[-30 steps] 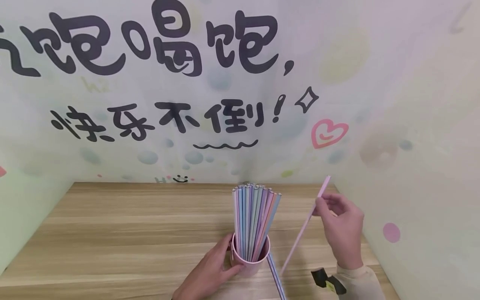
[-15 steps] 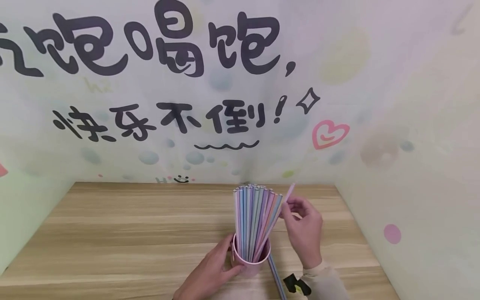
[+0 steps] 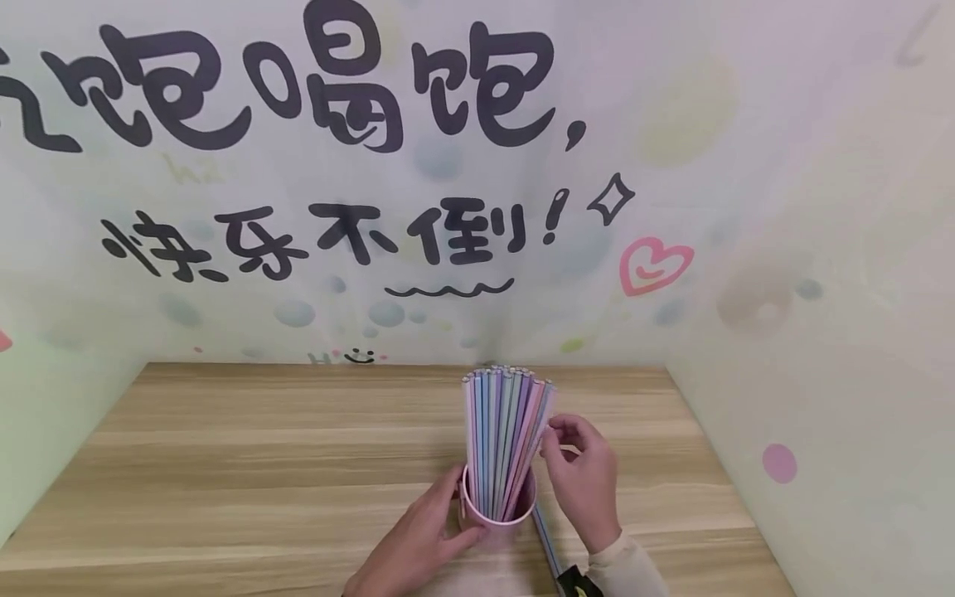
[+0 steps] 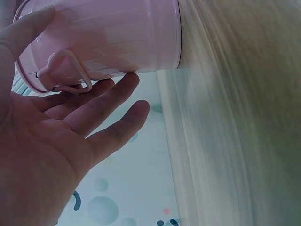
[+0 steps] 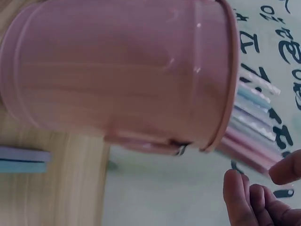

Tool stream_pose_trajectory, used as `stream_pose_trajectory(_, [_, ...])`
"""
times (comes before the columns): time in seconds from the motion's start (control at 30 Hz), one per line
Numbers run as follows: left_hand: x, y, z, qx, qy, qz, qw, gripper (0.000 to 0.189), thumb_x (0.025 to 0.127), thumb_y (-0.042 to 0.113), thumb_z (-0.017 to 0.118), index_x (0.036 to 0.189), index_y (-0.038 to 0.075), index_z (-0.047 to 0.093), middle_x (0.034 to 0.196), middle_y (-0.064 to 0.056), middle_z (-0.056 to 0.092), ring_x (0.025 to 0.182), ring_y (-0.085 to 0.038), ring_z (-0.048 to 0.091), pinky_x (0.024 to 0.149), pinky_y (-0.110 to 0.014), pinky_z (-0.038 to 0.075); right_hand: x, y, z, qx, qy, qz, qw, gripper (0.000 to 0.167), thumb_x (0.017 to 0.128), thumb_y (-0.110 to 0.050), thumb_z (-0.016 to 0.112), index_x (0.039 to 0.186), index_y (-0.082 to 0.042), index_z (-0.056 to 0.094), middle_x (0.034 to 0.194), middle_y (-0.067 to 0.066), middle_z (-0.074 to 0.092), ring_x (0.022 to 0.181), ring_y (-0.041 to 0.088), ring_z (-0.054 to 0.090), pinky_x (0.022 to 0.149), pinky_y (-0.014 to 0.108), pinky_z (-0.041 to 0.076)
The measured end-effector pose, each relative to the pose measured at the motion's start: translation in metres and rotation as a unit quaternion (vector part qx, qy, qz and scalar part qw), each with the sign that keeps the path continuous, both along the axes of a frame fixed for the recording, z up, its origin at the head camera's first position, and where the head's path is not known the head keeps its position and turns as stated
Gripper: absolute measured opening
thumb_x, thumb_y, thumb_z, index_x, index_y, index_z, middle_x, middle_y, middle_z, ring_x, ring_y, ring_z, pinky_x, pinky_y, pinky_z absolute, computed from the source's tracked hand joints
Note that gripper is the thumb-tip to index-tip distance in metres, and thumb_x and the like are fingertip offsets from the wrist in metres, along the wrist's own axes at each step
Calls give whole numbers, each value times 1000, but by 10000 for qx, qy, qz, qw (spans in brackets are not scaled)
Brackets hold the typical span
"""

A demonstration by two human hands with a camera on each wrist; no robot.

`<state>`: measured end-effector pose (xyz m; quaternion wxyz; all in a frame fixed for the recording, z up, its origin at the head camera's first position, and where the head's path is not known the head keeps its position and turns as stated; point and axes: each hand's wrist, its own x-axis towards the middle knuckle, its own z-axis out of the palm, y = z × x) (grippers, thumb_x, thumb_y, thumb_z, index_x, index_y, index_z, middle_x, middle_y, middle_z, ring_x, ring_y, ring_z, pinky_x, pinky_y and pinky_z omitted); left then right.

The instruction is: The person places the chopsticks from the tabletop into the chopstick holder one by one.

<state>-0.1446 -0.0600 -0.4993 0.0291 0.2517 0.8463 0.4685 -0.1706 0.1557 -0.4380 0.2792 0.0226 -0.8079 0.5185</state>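
A bundle of pastel pencils [image 3: 496,448], with blunt ends, stands upright in a pink cup [image 3: 504,537] and fans out slightly at the top. My left hand [image 3: 414,531] holds the cup from the left, thumb at the near side and fingers round behind; the left wrist view shows them beside its small looped handle [image 4: 70,70]. At the bundle's right edge, thumb and fingertips of my right hand [image 3: 585,481] pinch a light pink pencil [image 3: 550,400], whose lower end is inside the cup. In the right wrist view its other fingers [image 5: 235,193] curl below the thumb.
A purple and a blue pencil [image 5: 23,160] lie side by side on the wooden table [image 3: 261,473], just right of the cup. A printed wall with large black characters [image 3: 351,232] rises behind, and a pale side wall [image 3: 821,390] borders the right.
My right hand has moved left and slightly down, bringing the light pink pencil from the table's right side into the cup beside the others. The left hand has stayed on the cup.
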Motion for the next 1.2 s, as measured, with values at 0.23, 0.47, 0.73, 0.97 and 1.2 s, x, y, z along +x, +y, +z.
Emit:
stream_pose_trajectory(0.23, [0,0,0,-13,67,36,10000,71,93,42,68,150,16,35,145,2,49,132,-19,47,109,-49,43,2,15,-18,54,-779,-11,9969,9,86,9,59,88,7,68,73,8,64,64,21,67,54,23,58])
stream_pose_trajectory(0.47, [0,0,0,-13,7,29,10000,72,94,47,65,150,15,35,146,0,49,133,-21,47,109,-49,42,7,22,-42,924,-1499,142,9843,7,83,5,63,82,2,69,69,1,62,62,10,58,53,20,52])
stream_pose_trajectory(0.73, [1,0,0,-55,63,53,10000,71,94,44,66,150,14,35,145,0,49,132,-20,47,108,-50,43,17,28,-63,2018,-2199,406,9536,7,77,-2,72,75,-6,66,67,-4,59,62,8,52,56,23,48])
stream_pose_trajectory(0.97, [1,0,-1,-56,95,48,9999,70,94,42,67,149,14,36,145,1,49,132,-20,47,109,-49,43,23,30,-76,2379,-2375,434,9408,11,75,-7,75,72,-9,65,67,-4,59,62,9,52,56,26,48])
stream_pose_trajectory(1.2, [1,0,0,-54,16,46,10000,70,94,41,68,149,14,35,146,0,48,133,-21,47,109,-50,42,25,32,-78,2563,-2433,434,9345,11,76,-6,74,72,-9,65,67,-4,59,61,10,52,55,27,47])
